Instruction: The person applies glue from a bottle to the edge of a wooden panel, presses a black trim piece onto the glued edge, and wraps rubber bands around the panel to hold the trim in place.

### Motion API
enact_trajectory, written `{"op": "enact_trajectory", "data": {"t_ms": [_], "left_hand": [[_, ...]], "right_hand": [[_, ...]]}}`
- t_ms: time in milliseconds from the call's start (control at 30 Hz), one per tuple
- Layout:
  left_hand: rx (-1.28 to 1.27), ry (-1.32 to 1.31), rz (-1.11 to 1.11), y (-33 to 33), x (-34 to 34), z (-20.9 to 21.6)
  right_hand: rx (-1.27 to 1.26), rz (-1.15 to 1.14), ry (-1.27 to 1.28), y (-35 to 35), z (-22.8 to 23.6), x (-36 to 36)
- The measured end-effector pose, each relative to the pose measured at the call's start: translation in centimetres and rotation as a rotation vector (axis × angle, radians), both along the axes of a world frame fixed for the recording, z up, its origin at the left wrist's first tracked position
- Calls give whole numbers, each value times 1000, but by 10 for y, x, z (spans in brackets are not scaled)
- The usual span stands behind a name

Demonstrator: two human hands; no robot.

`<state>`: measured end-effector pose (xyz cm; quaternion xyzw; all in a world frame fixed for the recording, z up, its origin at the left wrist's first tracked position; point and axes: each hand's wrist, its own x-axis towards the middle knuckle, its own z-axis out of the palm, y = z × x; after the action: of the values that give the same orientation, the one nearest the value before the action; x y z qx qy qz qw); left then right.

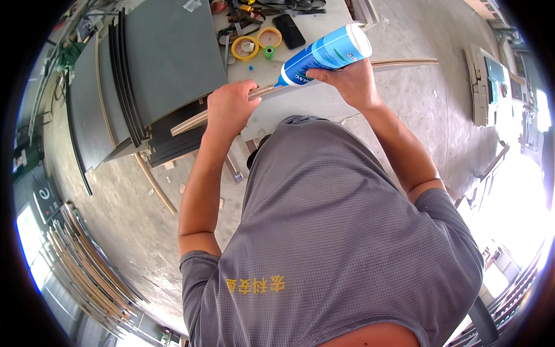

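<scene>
My right hand (354, 85) is wrapped round a blue squeeze bottle (326, 56) with a white base. The bottle is tilted, its nozzle pointing down to the left and meeting the edge of a long, thin wooden strip (404, 62). Gripping that strip to the left of the nozzle is my left hand (230, 107), fingers curled over it. The strip runs across in front of me, past both hands. Whether anything is flowing from the nozzle is too small to tell.
Beyond my hands, a worktable (318, 29) bears yellow tape rolls (245, 48), a small green roll (269, 52), a black phone (289, 32) and straps. Large grey panels (173, 52) lie at the left. Long strips (87, 266) are stacked at the lower left.
</scene>
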<state>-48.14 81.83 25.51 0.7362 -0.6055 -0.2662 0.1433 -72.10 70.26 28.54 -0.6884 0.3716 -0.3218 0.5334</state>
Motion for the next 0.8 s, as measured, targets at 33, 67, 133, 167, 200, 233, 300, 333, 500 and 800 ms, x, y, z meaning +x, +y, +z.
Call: {"op": "enact_trajectory", "data": {"t_ms": [33, 67, 133, 167, 200, 233, 300, 333, 500, 800], "left_hand": [[-8, -25, -12, 0, 0, 0], [-17, -50, -25, 0, 1, 1], [-20, -73, -31, -1, 1, 2], [-14, -70, -24, -1, 1, 3], [-8, -67, -18, -1, 1, 3], [-10, -65, -18, -1, 1, 3], [-14, -62, -14, -2, 1, 3], [-15, -66, -15, -2, 1, 2], [-32, -72, -24, -2, 2, 1], [-46, -59, -15, -2, 1, 0]], "right_hand": [[-1, 3, 4, 0, 0, 0], [-4, 5, 7, 0, 0, -1], [-17, 1, -10, -1, -2, -3], [-28, -5, -30, -2, -6, -4], [-39, -11, -50, -3, -9, -5], [-37, -18, -47, -3, -8, -7], [-31, -29, -41, -5, -6, -10], [-23, -46, -62, -6, -5, -11], [-56, -83, -14, -14, -7, -23], [-41, -164, -92, -24, -7, -47]]}}
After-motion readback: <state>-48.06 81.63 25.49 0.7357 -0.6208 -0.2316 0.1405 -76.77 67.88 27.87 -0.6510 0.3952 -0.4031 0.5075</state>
